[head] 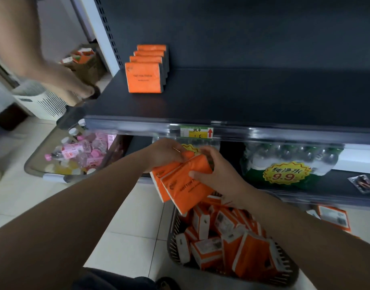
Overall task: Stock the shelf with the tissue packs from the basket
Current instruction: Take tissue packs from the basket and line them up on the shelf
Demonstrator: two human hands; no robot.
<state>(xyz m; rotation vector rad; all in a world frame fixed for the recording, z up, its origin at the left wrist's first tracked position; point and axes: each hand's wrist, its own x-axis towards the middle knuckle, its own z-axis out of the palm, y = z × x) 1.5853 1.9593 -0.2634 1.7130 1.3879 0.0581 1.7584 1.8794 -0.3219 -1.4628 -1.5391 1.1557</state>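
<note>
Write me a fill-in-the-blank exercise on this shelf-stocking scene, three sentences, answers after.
1. The row of upright orange tissue packs on the dark shelf numbers ____.
2. The left hand and right hand hold two orange packs above the dark plastic ____.
3. The bottled water pack under the shelf shows the price ____.

Answers: four; basket; 9.9

Matt dark shelf [232, 97]; glossy, probably plastic-wrapped tissue packs [185, 185].

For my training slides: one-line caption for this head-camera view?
Both hands hold two orange tissue packs above the basket; four already stand on the dark shelf.
</note>
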